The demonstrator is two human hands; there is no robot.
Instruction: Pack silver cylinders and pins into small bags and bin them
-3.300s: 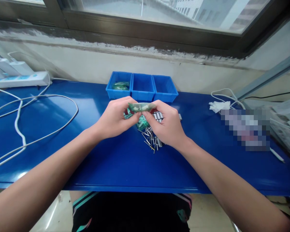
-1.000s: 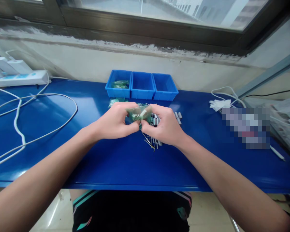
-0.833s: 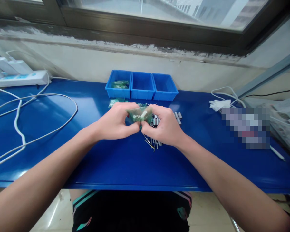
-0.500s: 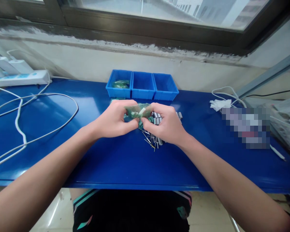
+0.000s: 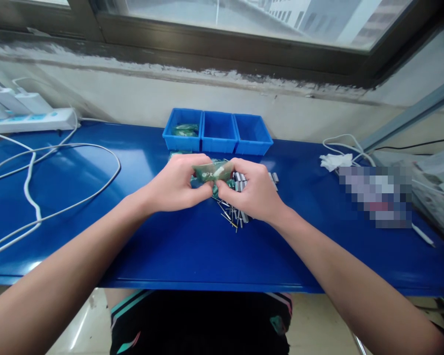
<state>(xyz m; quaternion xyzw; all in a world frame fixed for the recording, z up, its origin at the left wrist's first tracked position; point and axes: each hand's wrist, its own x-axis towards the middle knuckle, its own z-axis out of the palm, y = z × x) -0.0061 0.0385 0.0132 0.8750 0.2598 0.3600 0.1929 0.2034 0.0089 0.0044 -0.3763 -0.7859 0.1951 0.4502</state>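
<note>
Between both hands I hold a small translucent green plastic bag [image 5: 211, 172] with small white pieces inside. My left hand [image 5: 181, 181] pinches its left end, and my right hand [image 5: 252, 190] grips the right end, thumbs along the lower edge. Under and behind the hands lies a pile: metal rivets [image 5: 230, 213], grey metal pieces [image 5: 274, 177] and more green bags [image 5: 218, 188], partly hidden by my fingers. Past the hands stand three joined blue bins; the left bin [image 5: 182, 144] holds green bags, while the middle bin [image 5: 219, 145] and right bin [image 5: 254, 147] show bare insides.
The blue table [image 5: 207, 256] runs up to the wall below a window. Looped white cables [image 5: 33, 187] and a power strip [image 5: 33, 121] occupy the left side. At right lie a crumpled tissue [image 5: 336, 161], a blurred-out item [image 5: 379, 195] and a white pen-like stick [image 5: 424, 235].
Both hands keep their grip on the green bag, which has barely tilted. The whole view has shifted very slightly.
</note>
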